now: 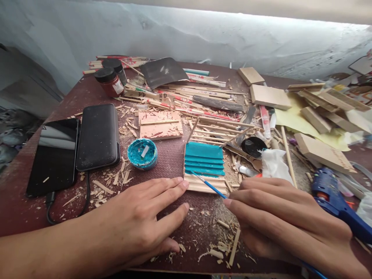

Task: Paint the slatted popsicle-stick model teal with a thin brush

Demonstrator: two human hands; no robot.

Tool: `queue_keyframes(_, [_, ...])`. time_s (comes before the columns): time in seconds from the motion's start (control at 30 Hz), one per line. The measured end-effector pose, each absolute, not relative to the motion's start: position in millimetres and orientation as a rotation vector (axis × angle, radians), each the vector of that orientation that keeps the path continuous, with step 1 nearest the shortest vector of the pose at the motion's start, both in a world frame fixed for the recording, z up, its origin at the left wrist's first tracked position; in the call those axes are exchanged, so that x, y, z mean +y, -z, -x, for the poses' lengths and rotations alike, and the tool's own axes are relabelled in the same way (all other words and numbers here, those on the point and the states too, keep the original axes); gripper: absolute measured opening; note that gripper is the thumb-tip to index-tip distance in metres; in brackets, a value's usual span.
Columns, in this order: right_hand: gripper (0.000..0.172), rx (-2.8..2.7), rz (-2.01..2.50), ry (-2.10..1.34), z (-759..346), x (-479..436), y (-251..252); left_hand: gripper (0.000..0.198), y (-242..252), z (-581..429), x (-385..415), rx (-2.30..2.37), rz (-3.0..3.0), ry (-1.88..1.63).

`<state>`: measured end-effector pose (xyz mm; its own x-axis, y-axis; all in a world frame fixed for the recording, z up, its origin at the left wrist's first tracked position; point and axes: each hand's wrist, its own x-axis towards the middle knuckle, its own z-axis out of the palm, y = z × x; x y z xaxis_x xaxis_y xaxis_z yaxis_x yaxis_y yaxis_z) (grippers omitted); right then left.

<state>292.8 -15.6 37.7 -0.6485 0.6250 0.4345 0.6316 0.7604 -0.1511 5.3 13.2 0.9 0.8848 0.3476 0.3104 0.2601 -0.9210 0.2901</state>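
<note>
My right hand (286, 217) is closed around a thin blue paintbrush (213, 188). The brush tip touches a small wooden model (204, 158) of slats and thin sticks. Its upper slats are painted turquoise, while the lowest slats nearest me show bare wood. Flat and with fingers stretched out, my left hand (148, 215) lies on the table, its fingertips at the model's lower left corner. Left of the model stands an open pot of turquoise paint (142, 154), with a small pale scrap in it.
A phone (52, 157) and a black power bank (98, 136) lie at the left. Behind are paint jars (109, 82), sandpaper (163, 73) and many sticks. A blue glue gun (334, 197) and wood blocks (322, 152) sit at the right. Shavings litter the table (171, 164).
</note>
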Motion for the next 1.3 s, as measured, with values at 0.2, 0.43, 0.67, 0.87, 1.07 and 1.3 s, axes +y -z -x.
queue_keyframes(0.2, [0.015, -2.523, 0.924, -0.022, -294, -17, -35, 0.032, -2, -7, 13, 0.468, -2.818, -0.518])
queue_keyframes(0.43, [0.028, -2.497, 0.97, 0.087, -292, -20, -40, 0.032, -2, -6, 12, 0.461, -2.832, -0.524])
queue_keyframes(0.67, [0.006, -2.454, 0.981, 0.098, -294, -23, -29, 0.034, 0, -5, 11, 0.471, -2.836, -0.52])
queue_keyframes(0.87, [0.02, -2.475, 0.87, 0.12, -295, -16, -33, 0.035, 0, -4, 12, 0.462, -2.829, -0.508])
queue_keyframes(1.07, [0.008, -2.437, 0.967, 0.084, -291, -21, -31, 0.032, -2, -6, 13, 0.442, -2.83, -0.51])
queue_keyframes(1.3, [0.013, -2.474, 0.973, 0.032, -292, -21, -37, 0.032, -1, -5, 13, 0.447, -2.821, -0.529])
